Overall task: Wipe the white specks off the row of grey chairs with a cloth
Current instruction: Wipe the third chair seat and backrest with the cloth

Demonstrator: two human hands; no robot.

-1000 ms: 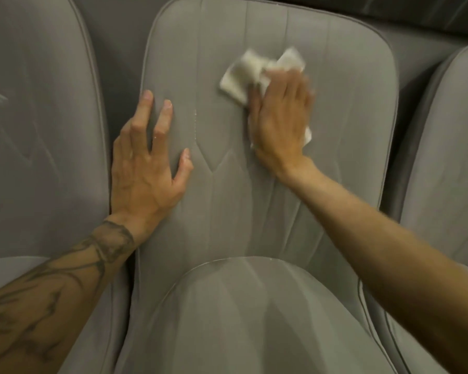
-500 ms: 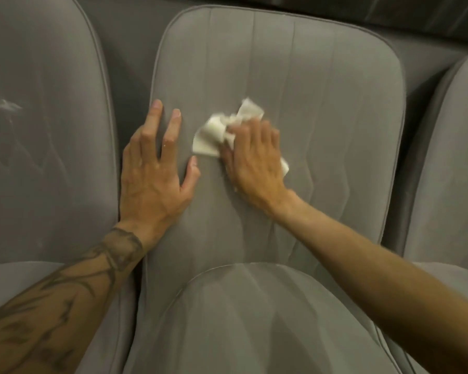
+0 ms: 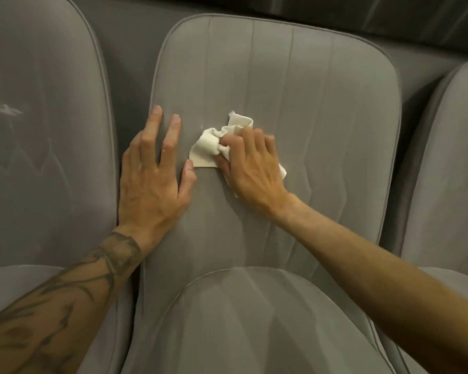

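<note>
Three grey chairs stand side by side. The middle chair (image 3: pixel 322 109) fills the centre, its backrest facing me. My right hand (image 3: pixel 251 168) presses a crumpled white cloth (image 3: pixel 208 147) against the backrest's lower left part. My left hand (image 3: pixel 154 179) lies flat on the backrest's left edge, fingers spread, its thumb almost touching the cloth. A faint white speck line (image 3: pixel 203 122) shows just above the cloth. The left chair (image 3: pixel 43 130) carries a white smear (image 3: pixel 3 110) on its backrest.
The right chair (image 3: pixel 449 171) is partly cut off by the frame edge. Narrow dark gaps separate the backrests. The middle chair's seat cushion (image 3: pixel 254 325) lies below my arms. A dark wall or ledge (image 3: pixel 389 20) runs behind the chairs.
My right hand has swept the cloth from the upper middle of the backrest down and left, close to my left thumb. The cloth is more bunched. My left hand has stayed in place.
</note>
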